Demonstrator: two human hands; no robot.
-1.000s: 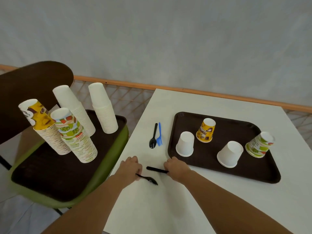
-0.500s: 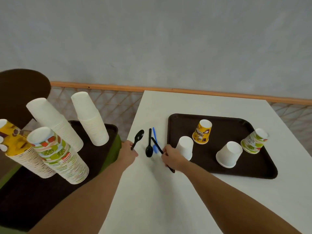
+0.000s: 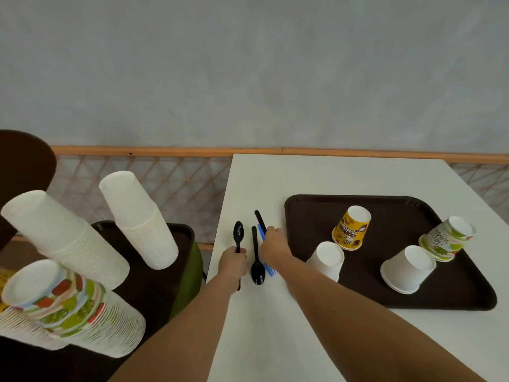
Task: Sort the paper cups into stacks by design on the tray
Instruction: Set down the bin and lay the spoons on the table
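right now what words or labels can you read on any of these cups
"SHOK" or the like, upside down, on the yellow cup on the tray; the smaller print under it is too blurred to read.
Two lines of upside-down lettering on the green patterned cup; too blurred to read for sure.
No text on the two white cups on the tray, nor any readable on the stacks at the left.

A single wide-angle view looks from the person's head forward and down, close over both forearms, onto the white rectangular worktop (image 3: 316,177). It faces a plain grey wall (image 3: 248,64) that fills the upper half, and a dark brown plastic tray (image 3: 391,201) lies right of centre.
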